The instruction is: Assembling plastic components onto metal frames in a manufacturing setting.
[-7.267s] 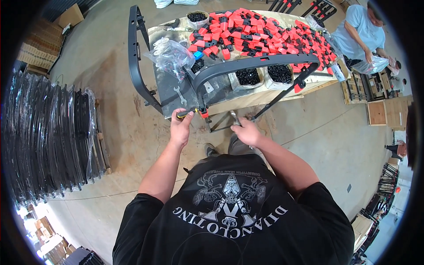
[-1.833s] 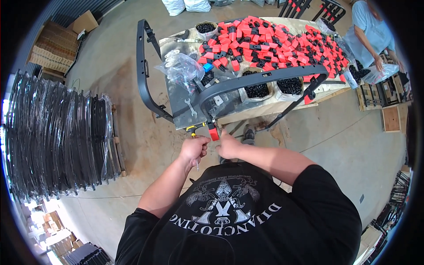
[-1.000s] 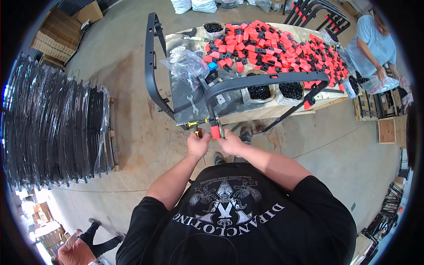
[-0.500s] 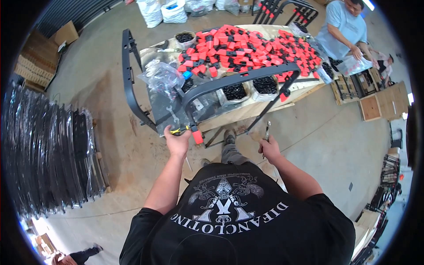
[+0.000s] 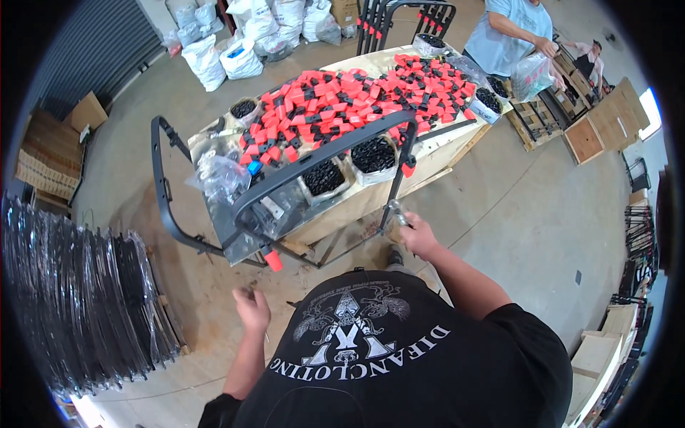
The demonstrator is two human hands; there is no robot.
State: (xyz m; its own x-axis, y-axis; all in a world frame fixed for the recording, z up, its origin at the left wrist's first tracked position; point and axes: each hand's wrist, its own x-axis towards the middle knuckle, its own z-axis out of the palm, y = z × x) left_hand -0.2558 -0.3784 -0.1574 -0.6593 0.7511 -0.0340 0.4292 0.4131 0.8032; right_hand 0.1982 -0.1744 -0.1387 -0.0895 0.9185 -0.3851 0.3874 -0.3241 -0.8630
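My left hand [image 5: 253,311] is closed to the left of my body, below the table's near corner. A dark end shows above its fingers and a thin shaft below, apparently a screwdriver. My right hand [image 5: 419,237] grips a silver wrench [image 5: 395,207], its head beside the near right leg of a black tubular frame [image 5: 314,158]. The frame stands against the table with curved bars rising over its near side. A red cap [image 5: 272,260] sits at the frame's lower near corner, and another red piece [image 5: 408,170] is on its right leg. Neither hand visibly touches the frame.
Red and black plastic parts [image 5: 321,100] heap on the table, with tubs of black pieces [image 5: 323,178] along its edge. Wrapped black frames [image 5: 85,299] stack at left. White sacks [image 5: 205,63] stand behind. A person [image 5: 510,36] holds a plastic bag at far right.
My left hand has drawn away from the frame's red-capped corner, down and left, with its tool. The right hand's wrench has come near the frame's right leg. My view has shifted.
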